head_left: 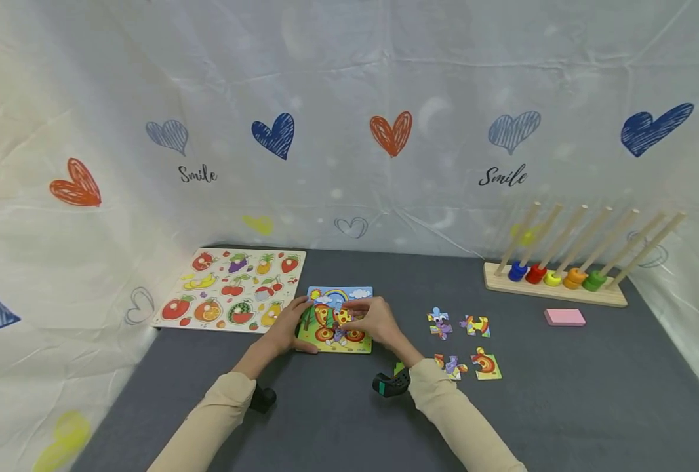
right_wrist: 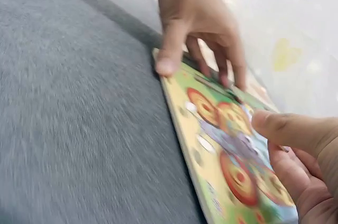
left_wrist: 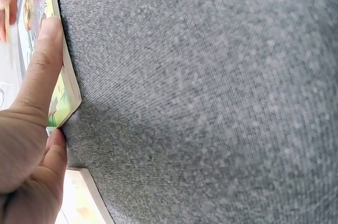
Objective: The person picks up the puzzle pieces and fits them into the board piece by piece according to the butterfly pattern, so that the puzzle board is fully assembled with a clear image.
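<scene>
A butterfly puzzle board [head_left: 340, 345] lies on the dark table, with a rainbow at its far side. My left hand [head_left: 284, 329] grips its near left corner, thumb on the front edge and fingers along the left side; the left wrist view shows the thumb on the board's rim [left_wrist: 72, 84]. Over the board's right part is my right hand [head_left: 376, 322], thumb and fingers bent close together above the picture [right_wrist: 240, 179]. Whether a piece is between them cannot be made out. Loose puzzle pieces [head_left: 440, 325] lie right of the board, one partly hidden by the right wrist.
Back left, beside the puzzle, lies a fruit picture board [head_left: 219, 303]. A wooden peg stand [head_left: 553, 290] with coloured rings stands at the back right, and a pink block [head_left: 564, 317] lies in front of it. A curtain printed with hearts hangs behind the table.
</scene>
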Demonstrator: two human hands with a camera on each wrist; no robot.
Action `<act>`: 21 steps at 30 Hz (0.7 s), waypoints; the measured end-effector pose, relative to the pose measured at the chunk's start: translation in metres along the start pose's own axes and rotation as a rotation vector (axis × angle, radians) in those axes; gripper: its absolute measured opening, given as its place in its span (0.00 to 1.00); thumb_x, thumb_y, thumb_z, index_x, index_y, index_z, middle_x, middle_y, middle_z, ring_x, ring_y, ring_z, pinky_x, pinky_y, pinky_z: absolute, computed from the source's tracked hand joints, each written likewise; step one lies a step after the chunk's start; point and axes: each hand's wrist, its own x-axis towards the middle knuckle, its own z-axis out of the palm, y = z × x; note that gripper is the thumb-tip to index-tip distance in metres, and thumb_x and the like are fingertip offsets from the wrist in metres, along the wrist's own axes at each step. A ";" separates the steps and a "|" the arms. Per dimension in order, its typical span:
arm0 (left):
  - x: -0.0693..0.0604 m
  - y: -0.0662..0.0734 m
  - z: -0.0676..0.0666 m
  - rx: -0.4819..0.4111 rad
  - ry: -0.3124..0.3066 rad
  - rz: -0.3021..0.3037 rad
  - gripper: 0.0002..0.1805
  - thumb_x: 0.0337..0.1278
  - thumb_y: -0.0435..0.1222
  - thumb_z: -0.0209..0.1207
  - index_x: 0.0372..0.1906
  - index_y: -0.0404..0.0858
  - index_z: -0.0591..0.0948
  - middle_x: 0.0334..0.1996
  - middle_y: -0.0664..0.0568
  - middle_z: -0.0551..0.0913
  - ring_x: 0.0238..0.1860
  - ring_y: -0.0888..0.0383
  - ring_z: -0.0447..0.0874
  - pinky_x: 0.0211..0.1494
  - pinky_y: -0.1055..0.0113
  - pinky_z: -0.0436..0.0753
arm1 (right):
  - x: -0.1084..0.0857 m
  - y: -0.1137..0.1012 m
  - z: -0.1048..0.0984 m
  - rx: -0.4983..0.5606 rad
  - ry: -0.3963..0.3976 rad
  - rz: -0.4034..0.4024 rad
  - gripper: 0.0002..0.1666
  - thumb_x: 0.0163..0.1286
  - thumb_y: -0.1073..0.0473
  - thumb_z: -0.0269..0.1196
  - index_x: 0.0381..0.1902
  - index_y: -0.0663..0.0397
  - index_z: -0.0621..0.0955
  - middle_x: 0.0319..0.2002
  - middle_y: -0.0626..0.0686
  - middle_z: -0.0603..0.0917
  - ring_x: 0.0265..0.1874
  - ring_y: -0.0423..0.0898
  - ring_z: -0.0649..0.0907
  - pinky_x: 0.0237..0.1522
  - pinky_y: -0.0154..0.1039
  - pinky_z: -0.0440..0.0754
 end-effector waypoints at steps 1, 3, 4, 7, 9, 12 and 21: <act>0.000 -0.001 0.000 0.002 0.001 -0.001 0.55 0.32 0.40 0.79 0.66 0.21 0.63 0.67 0.27 0.58 0.66 0.31 0.59 0.65 0.42 0.64 | 0.002 0.000 0.005 0.005 -0.004 -0.002 0.23 0.52 0.66 0.74 0.48 0.63 0.84 0.45 0.58 0.86 0.44 0.53 0.85 0.41 0.41 0.84; 0.001 -0.002 0.001 0.008 0.005 0.002 0.54 0.32 0.41 0.79 0.66 0.21 0.63 0.67 0.27 0.59 0.66 0.32 0.59 0.65 0.42 0.64 | 0.006 -0.001 0.015 0.001 -0.001 -0.013 0.23 0.52 0.65 0.74 0.48 0.64 0.84 0.45 0.59 0.86 0.44 0.53 0.85 0.41 0.40 0.84; 0.001 -0.003 0.001 0.010 0.007 0.007 0.54 0.33 0.41 0.79 0.66 0.21 0.63 0.67 0.27 0.59 0.66 0.32 0.59 0.65 0.42 0.64 | 0.007 -0.001 0.019 0.000 0.003 -0.020 0.23 0.53 0.65 0.74 0.48 0.64 0.84 0.45 0.59 0.86 0.44 0.53 0.85 0.41 0.39 0.84; 0.001 -0.003 0.002 0.005 0.011 0.021 0.55 0.32 0.40 0.79 0.66 0.21 0.63 0.67 0.27 0.59 0.66 0.32 0.59 0.66 0.43 0.64 | 0.011 -0.002 0.030 -0.011 0.020 -0.041 0.22 0.54 0.66 0.73 0.48 0.65 0.84 0.45 0.60 0.85 0.43 0.53 0.85 0.41 0.39 0.84; 0.001 -0.002 0.003 0.001 0.016 0.031 0.54 0.32 0.40 0.79 0.66 0.20 0.63 0.66 0.26 0.59 0.66 0.31 0.60 0.65 0.42 0.64 | 0.013 -0.002 0.035 -0.020 0.030 -0.056 0.21 0.54 0.67 0.73 0.48 0.66 0.84 0.45 0.61 0.85 0.43 0.53 0.85 0.41 0.40 0.84; 0.000 0.000 0.003 -0.003 0.021 0.038 0.54 0.32 0.39 0.79 0.65 0.20 0.63 0.66 0.26 0.60 0.65 0.31 0.60 0.65 0.42 0.64 | 0.014 -0.003 0.042 -0.053 0.039 -0.075 0.21 0.55 0.68 0.72 0.48 0.66 0.83 0.45 0.61 0.85 0.43 0.53 0.85 0.40 0.39 0.84; -0.002 0.002 0.000 0.005 0.029 0.034 0.54 0.33 0.40 0.79 0.65 0.20 0.63 0.66 0.26 0.60 0.65 0.31 0.61 0.65 0.41 0.65 | 0.020 -0.007 0.052 -0.248 0.075 -0.173 0.23 0.53 0.69 0.72 0.49 0.66 0.83 0.45 0.60 0.85 0.39 0.52 0.86 0.37 0.41 0.85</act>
